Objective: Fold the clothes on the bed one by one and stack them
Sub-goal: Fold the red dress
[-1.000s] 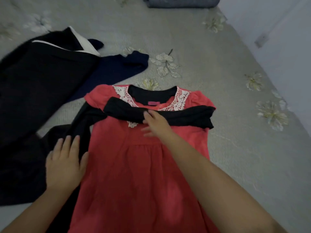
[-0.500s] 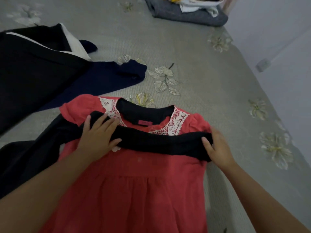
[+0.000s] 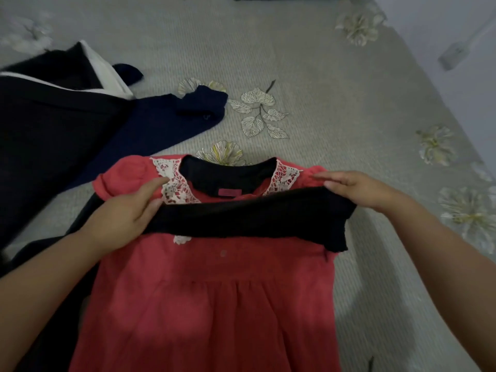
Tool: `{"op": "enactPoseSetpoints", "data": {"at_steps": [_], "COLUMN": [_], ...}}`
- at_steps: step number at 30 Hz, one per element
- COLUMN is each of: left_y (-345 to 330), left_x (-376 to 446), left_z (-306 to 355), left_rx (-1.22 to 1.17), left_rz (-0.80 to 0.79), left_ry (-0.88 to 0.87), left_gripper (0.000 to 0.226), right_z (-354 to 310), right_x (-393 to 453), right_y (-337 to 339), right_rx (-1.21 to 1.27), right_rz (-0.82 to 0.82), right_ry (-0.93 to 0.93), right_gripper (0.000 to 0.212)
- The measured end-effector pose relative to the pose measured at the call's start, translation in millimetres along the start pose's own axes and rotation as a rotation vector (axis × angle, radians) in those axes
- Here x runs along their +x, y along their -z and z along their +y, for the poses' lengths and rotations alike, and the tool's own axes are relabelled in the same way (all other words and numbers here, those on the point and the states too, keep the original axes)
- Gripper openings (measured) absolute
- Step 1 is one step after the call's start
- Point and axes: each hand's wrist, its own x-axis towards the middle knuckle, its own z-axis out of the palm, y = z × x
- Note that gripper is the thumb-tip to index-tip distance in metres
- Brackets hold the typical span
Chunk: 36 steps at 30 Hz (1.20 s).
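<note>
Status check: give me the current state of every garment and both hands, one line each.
Red dress with white lace collar: spread flat, unfolded.
Black knit sleeve: stretched across the dress's chest, held at both ends.
Left hand: grip on the sleeve's left end.
Right hand: grip on the sleeve's right end.
Navy blue garment: lying unfolded.
Black garment with white trim: lying unfolded.

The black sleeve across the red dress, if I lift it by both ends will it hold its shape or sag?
Probably sag: the black sleeve already drapes limply between the left hand and right hand. It looks like thin knit, so likely light. It may drag the red dress slightly, since it lies right on it.
</note>
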Motion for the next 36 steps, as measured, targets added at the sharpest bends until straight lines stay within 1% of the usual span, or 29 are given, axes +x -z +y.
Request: {"op": "enactPoseSetpoints", "data": {"at_steps": [2, 3, 4, 5, 6, 7, 8, 9, 10, 11, 12, 14, 15, 16, 17, 19, 20, 22, 24, 25, 26, 27, 28, 29, 30, 32, 33, 34, 36], "left_y": [0.2, -3.0, -5.6, -8.1, -12.0, -14.3, -17.6, -22.6, -30.5, -35.5, -40.7, -42.1, -42.5, -43.0, -40.7, -33.1, -31.6, -33.5, -37.1, -39.4, -41.3, -44.9, -50.8, -60.6, -71.8, -87.7, -92.0, -93.2, -85.9], "left_x": [2.4, 5.0, 7.7, 11.2, 13.9, 13.8, 10.6, 6.3, 1.4, -3.1, -6.0, -5.6, -3.0, 2.2, 9.6, 31.0, 40.7, 53.5, 51.7, 47.0, 39.5, 29.8, 17.4, 3.7, -8.3, -25.8, -28.9, -28.9, -26.9], "left_z": [-8.6, -11.7, -11.6, -10.9, -11.7, -7.8, -2.8, 1.9, 2.7, 3.4, -0.3, -6.6, -9.7, -12.1, -13.1, -11.0, -11.8, -13.3, -11.0, -8.3, -3.9, 0.3, 3.2, 0.9, -5.0, -18.8, -24.9, -27.7, -24.7], "left_rx": [0.123, 0.197, 0.260, 0.277, 0.280, 0.276, 0.294, 0.321, 0.358, 0.373, 0.349, 0.248, 0.247, 0.261, 0.267, 0.319, 0.365, 0.473, 0.453, 0.403, 0.349, 0.313, 0.280, 0.267, 0.284, 0.353, 0.347, 0.315, 0.257], "left_rz": [-0.139, -0.157, -0.119, -0.030, 0.065, 0.094, 0.076, 0.013, -0.016, -0.036, -0.049, 0.003, 0.055, 0.116, 0.135, 0.116, 0.072, 0.089, 0.235, 0.338, 0.389, 0.386, 0.338, 0.269, 0.186, 0.034, 0.007, 0.005, -0.014], "left_ry": [0.138, 0.217, 0.270, 0.289, 0.273, 0.207, 0.107, 0.015, -0.073, -0.109, -0.086, 0.066, 0.089, 0.066, 0.044, 0.151, 0.217, 0.235, 0.191, 0.167, 0.123, 0.074, 0.040, 0.029, 0.041, 0.105, 0.132, 0.152, 0.191], "left_gripper": [0.050, 0.049, 0.046, 0.043, 0.041, 0.042, 0.046, 0.051, 0.054, 0.055, 0.054, 0.052, 0.054, 0.057, 0.059, 0.048, 0.041, 0.036, 0.034, 0.034, 0.032, 0.032, 0.035, 0.041, 0.047, 0.060, 0.064, 0.067, 0.077], "right_z": [-1.8, -1.9, -0.9, 0.5, 1.5, 4.2, 7.6, 11.7, 15.8, 17.1, 16.5, 14.0, 13.3, 13.7, 13.4, 14.7, 15.7, 17.7, 14.3, 11.4, 8.2, 5.4, 6.0, 8.2, 13.2, 25.9, 31.9, 35.7, 34.1], "right_x": [8.4, 13.4, 18.6, 22.8, 26.4, 29.3, 31.1, 31.8, 31.0, 28.4, 25.4, 18.9, 17.1, 17.6, 19.4, 26.9, 31.6, 39.5, 38.0, 33.5, 26.8, 19.7, 12.5, 6.4, 1.5, -4.4, -4.8, -4.8, -5.9], "right_y": [-0.4, -4.2, -9.7, -15.8, -21.8, -26.7, -31.5, -35.9, -39.8, -42.4, -45.1, -47.6, -47.5, -47.1, -45.3, -42.1, -41.1, -41.7, -45.2, -48.9, -54.2, -61.9, -73.8, -86.7, -99.6, -119.6, -124.1, -125.0, -123.7], "right_rx": [-0.204, -0.324, -0.416, -0.454, -0.443, -0.422, -0.427, -0.454, -0.472, -0.476, -0.461, -0.434, -0.446, -0.471, -0.496, -0.513, -0.518, -0.513, -0.505, -0.522, -0.542, -0.566, -0.599, -0.643, -0.698, -0.808, -0.829, -0.835, -0.843], "right_rz": [0.033, 0.086, 0.170, 0.277, 0.390, 0.487, 0.540, 0.554, 0.552, 0.557, 0.575, 0.634, 0.664, 0.687, 0.700, 0.702, 0.696, 0.737, 0.860, 0.925, 0.972, 0.966, 0.921, 0.858, 0.779, 0.556, 0.464, 0.418, 0.361], "right_ry": [-0.010, -0.017, -0.033, -0.073, -0.134, -0.196, -0.234, -0.243, -0.228, -0.196, -0.155, -0.079, -0.047, -0.016, 0.008, -0.009, -0.041, -0.086, -0.069, -0.015, 0.070, 0.181, 0.289, 0.361, 0.377, 0.290, 0.234, 0.191, 0.147], "right_gripper": [0.039, 0.041, 0.043, 0.044, 0.044, 0.044, 0.043, 0.042, 0.041, 0.040, 0.040, 0.043, 0.049, 0.056, 0.061, 0.064, 0.062, 0.055, 0.051, 0.048, 0.045, 0.041, 0.040, 0.042, 0.046, 0.060, 0.068, 0.072, 0.073]}}
